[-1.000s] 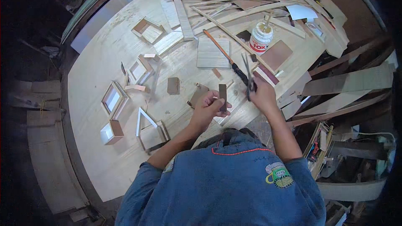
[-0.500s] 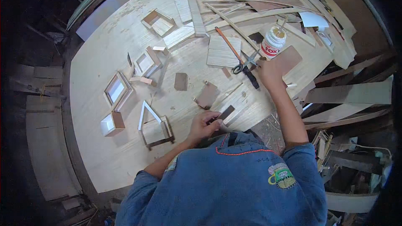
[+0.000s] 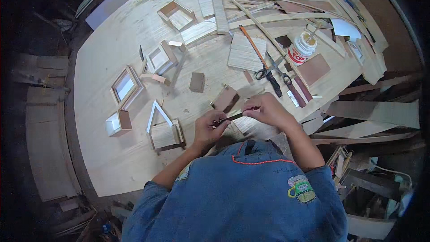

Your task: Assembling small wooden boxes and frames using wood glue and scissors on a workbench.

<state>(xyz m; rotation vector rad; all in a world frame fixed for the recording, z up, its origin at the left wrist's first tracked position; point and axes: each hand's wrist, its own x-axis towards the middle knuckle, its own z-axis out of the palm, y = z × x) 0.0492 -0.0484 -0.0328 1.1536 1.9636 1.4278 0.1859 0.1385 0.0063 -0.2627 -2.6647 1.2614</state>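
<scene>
A thin dark brown strip (image 3: 234, 117) spans the space between my two hands, close in front of my body. My left hand (image 3: 208, 127) grips its left end between thumb and fingers. The fingertips of my right hand (image 3: 270, 110) pinch the other end. Just beyond them on the table lies a small brown wooden block (image 3: 225, 98). A pair of scissors (image 3: 286, 78) with dark handles rests farther to the right, beside a tool with an orange blade (image 3: 253, 45) and black handle.
An open white glue jar (image 3: 303, 48) stands at the right near a brown flat sheet (image 3: 314, 69). Small wooden frames (image 3: 126, 88) and a house-shaped wooden piece (image 3: 165, 135) sit at the left. Long wooden strips (image 3: 268, 19) are piled at the back right.
My right hand has come back from the scissors, which now lie on the table, and has taken the strip's right end. The view has shifted slightly.
</scene>
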